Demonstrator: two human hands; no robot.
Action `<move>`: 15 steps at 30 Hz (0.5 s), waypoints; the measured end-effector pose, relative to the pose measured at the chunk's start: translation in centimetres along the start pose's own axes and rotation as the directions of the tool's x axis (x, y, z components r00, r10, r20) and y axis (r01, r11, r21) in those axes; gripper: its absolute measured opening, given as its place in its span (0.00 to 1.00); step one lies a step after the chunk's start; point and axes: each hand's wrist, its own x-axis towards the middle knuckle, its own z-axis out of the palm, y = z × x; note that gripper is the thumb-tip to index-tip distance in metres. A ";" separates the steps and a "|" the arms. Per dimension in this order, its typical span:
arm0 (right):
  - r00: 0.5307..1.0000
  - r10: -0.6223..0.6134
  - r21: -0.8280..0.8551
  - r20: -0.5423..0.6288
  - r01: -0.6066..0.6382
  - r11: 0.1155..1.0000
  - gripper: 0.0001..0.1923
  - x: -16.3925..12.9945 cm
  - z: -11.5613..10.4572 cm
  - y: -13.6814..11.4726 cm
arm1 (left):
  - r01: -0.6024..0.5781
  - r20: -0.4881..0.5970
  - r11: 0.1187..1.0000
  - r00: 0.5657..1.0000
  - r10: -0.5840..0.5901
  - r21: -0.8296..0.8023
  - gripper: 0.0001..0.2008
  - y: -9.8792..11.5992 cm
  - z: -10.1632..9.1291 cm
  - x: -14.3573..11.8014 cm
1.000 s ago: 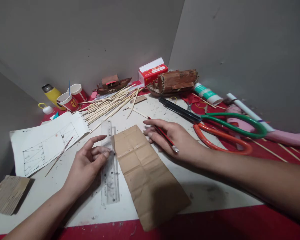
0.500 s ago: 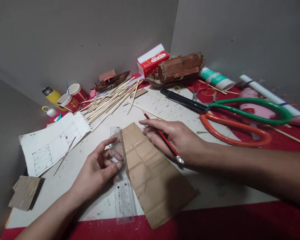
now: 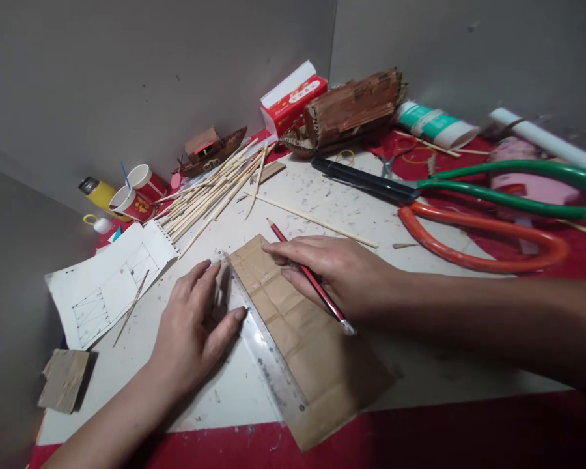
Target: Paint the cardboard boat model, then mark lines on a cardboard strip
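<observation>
Left hand [image 3: 195, 326] flat, fingers spread, pinning clear ruler [image 3: 266, 345] along the left edge of the cardboard strip [image 3: 303, 339], frame centre. Right hand [image 3: 336, 273] grip clenched on red pencil [image 3: 307, 277]. Keep ruler pressed flush; don't let it skate.

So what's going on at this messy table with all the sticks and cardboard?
A person is working at a craft table. Their left hand presses a clear ruler along the left edge of a brown cardboard piece. Their right hand rests on the cardboard, holding a red pencil. Big scissors, a pile of thin wooden sticks, a line drawing on paper and model boats lie around.
</observation>
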 end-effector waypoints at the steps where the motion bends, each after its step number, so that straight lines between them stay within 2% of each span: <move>1: 1.000 -0.006 -0.004 0.002 0.006 1.000 0.19 0.0 0.0 0.0 | -0.013 0.049 1.000 0.999 0.012 0.017 0.31 -0.1 0.2 0.0; 4: 1.000 -0.015 -0.030 0.013 0.016 0.999 0.20 0.0 0.0 0.0 | 0.003 0.172 1.000 0.985 -0.005 0.009 0.35 -0.3 0.7 0.0; 7: 0.999 -0.031 -0.050 0.032 0.032 0.998 0.19 0.0 0.0 -0.1 | -0.002 0.205 1.000 0.979 0.003 -0.004 0.36 -0.5 0.9 -0.1; 15: 0.997 -0.065 -0.038 0.042 0.067 0.997 0.19 -0.1 0.0 0.0 | -0.112 0.308 0.994 0.946 0.102 0.014 0.37 -1.0 0.1 0.4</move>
